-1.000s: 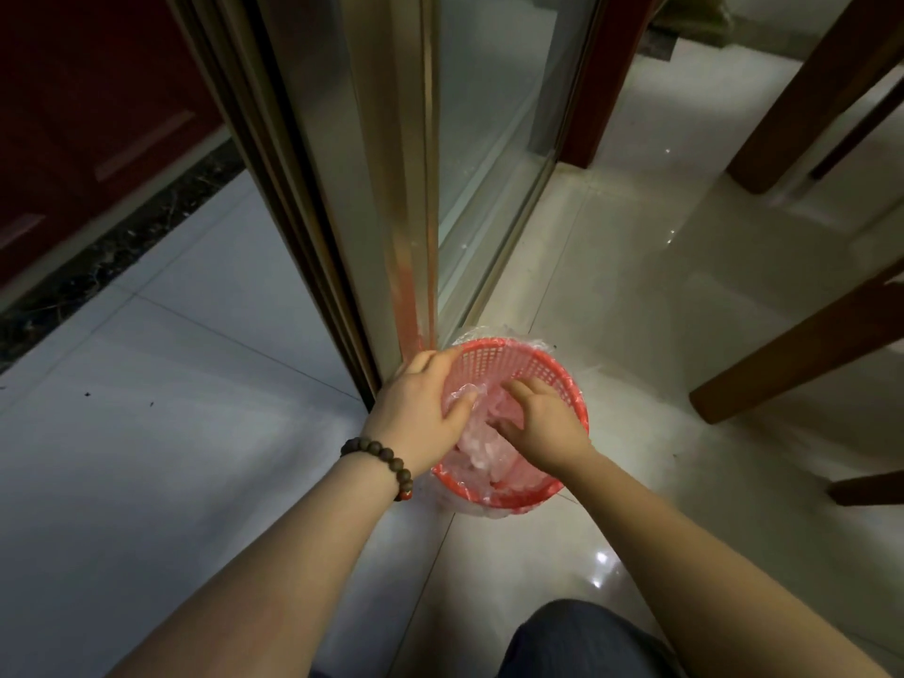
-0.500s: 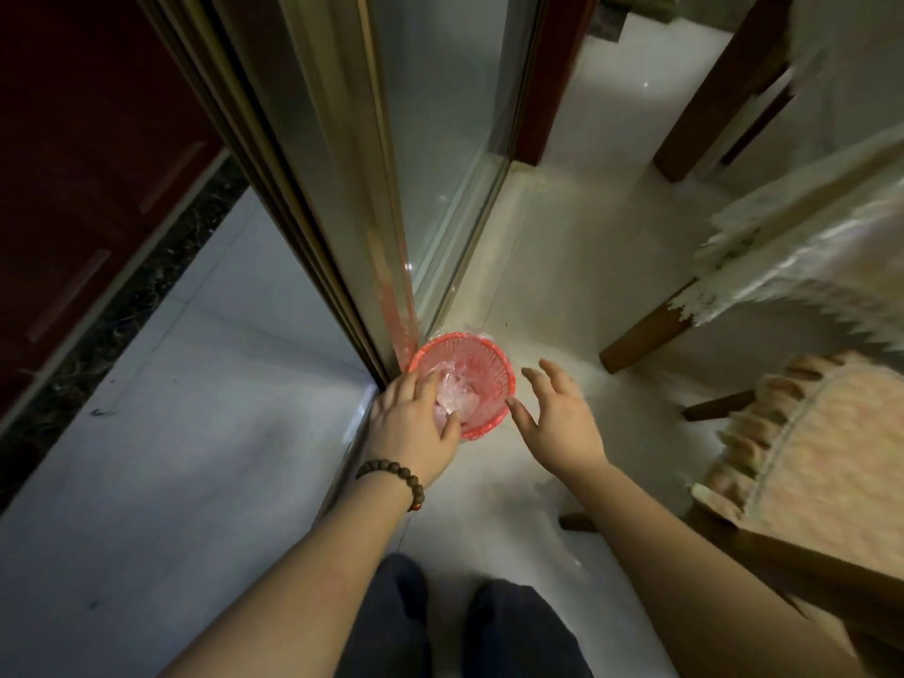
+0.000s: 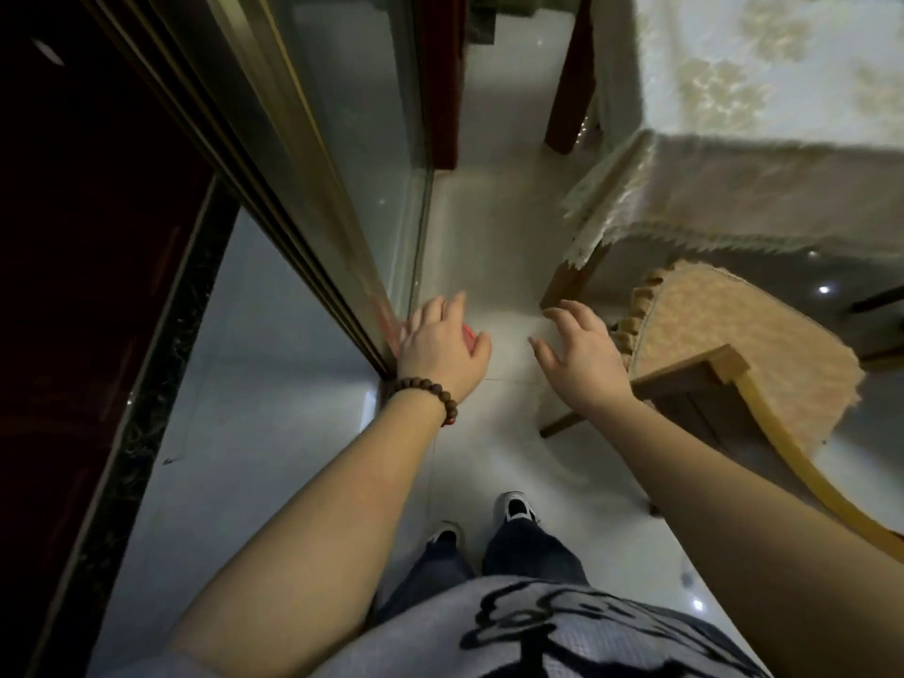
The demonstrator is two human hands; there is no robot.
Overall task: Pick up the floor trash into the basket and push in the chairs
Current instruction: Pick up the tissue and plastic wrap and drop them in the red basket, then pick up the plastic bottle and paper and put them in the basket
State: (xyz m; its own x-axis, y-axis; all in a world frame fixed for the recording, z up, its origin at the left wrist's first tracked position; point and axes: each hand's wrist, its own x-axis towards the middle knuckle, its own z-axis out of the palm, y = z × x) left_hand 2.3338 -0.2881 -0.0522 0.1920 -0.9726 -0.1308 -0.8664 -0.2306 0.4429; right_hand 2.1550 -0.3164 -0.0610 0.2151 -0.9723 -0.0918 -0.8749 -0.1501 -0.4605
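The red basket [image 3: 468, 331] stands on the floor by the foot of the sliding door frame, almost wholly hidden behind my left hand [image 3: 442, 347]; only a sliver of its rim shows. My left hand, with a bead bracelet at the wrist, hangs above it with relaxed fingers and holds nothing. My right hand [image 3: 579, 357] is open, fingers spread, empty, just left of a wooden chair [image 3: 743, 379] with a tan cushion. The chair stands out from the table [image 3: 763, 198], which is draped in a fringed cloth.
The gold-framed glass sliding door [image 3: 313, 178] runs along the left. A dark red cabinet [image 3: 88, 237] lies further left. Wooden table legs [image 3: 570, 90] stand ahead. My feet [image 3: 489, 521] are on the pale tiled floor [image 3: 274, 433].
I have stood up, so the basket now looks far below. Both hands have left the basket and risen; the right hand has moved right toward the chair.
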